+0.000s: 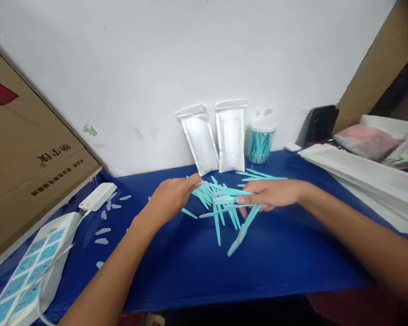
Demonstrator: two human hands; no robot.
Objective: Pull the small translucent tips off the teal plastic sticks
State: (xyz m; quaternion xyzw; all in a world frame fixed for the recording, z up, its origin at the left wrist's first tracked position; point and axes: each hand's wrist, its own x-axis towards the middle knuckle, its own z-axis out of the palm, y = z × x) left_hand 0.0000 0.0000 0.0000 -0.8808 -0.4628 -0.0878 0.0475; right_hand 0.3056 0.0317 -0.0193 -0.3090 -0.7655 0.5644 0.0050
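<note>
My right hand point(267, 195) is closed round a bunch of slim teal eyebrow razors point(250, 219), which fan out to the left and downward. Some of these have pale, translucent capped ends. To their left, my left hand point(175, 194) has thumb and fingers pinched together beside a small clear piece, apparently a razor cap point(204, 183); the fingers partly hide it. Under and between both hands lies a loose pile of teal razors point(204, 194) on the blue table point(251, 280). A few more razors point(258, 174) rest behind my right hand.
Two silver padded pouches point(231, 136) and a clear jar of teal razors point(260, 142) stand against the wall. Several clear caps point(102, 231) lie at left, near a white power strip point(37, 267) and adapter point(98, 196). Cardboard box point(37, 149) at left; white packaging point(367, 170) at right.
</note>
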